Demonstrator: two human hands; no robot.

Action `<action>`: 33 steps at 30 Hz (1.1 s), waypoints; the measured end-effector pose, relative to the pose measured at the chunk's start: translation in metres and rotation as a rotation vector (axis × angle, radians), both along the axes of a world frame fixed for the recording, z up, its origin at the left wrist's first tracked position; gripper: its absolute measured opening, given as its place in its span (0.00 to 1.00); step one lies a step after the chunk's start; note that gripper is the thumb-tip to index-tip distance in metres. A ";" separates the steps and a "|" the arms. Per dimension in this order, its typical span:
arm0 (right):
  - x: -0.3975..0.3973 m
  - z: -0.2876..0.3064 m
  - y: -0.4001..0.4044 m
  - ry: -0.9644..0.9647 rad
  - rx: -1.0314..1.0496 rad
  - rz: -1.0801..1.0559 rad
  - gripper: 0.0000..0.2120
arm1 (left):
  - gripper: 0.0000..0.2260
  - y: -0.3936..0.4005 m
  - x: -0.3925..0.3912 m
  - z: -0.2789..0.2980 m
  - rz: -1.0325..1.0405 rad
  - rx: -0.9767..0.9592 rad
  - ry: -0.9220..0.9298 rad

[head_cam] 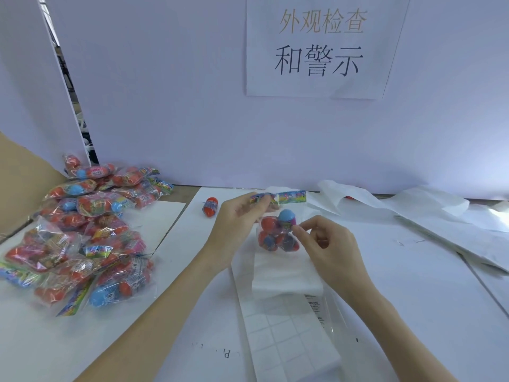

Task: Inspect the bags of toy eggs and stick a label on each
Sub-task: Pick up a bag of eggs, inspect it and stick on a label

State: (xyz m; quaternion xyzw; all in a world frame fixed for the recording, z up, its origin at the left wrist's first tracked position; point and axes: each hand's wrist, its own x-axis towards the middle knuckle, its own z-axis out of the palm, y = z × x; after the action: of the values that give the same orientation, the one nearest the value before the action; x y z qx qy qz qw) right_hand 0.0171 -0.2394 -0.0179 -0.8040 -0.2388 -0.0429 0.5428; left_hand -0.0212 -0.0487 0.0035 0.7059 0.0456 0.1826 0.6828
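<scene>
Bags of toy eggs [82, 232] lie heaped at the left of the frame, while one bag [276, 232] is held up at centre, the left hand [234, 216] pinching its printed header and the right hand [322, 238] pinching at its side near the blue egg. Labelling seems to be in hand, though I cannot tell whether a label sits under those fingertips. Next, I judge, comes pressing it flat, or peeling one from the label sheet [286, 334] on the worktop [413, 299] below.
</scene>
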 end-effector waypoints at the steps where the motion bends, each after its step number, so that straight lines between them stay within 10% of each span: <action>1: 0.000 0.000 0.001 0.003 0.004 0.000 0.12 | 0.09 0.000 0.001 -0.001 0.034 0.010 -0.004; 6: -0.005 0.006 0.002 0.143 0.046 0.083 0.08 | 0.10 0.003 0.003 -0.001 0.218 -0.050 -0.036; 12: -0.006 0.013 -0.013 0.330 -0.208 0.496 0.29 | 0.07 0.021 0.004 -0.001 0.559 0.115 -0.124; 18: -0.007 0.009 -0.008 0.090 -0.266 0.288 0.10 | 0.17 0.035 -0.004 0.004 0.643 0.274 -0.197; 33: 0.008 0.011 -0.014 -0.005 0.128 -0.045 0.05 | 0.11 -0.005 -0.011 -0.001 -0.107 0.437 -0.155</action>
State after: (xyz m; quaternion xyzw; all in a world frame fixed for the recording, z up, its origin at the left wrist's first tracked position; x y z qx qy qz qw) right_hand 0.0251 -0.2531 -0.0073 -0.7728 -0.2189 -0.0723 0.5913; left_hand -0.0319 -0.0542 0.0029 0.8224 -0.0849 0.2053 0.5238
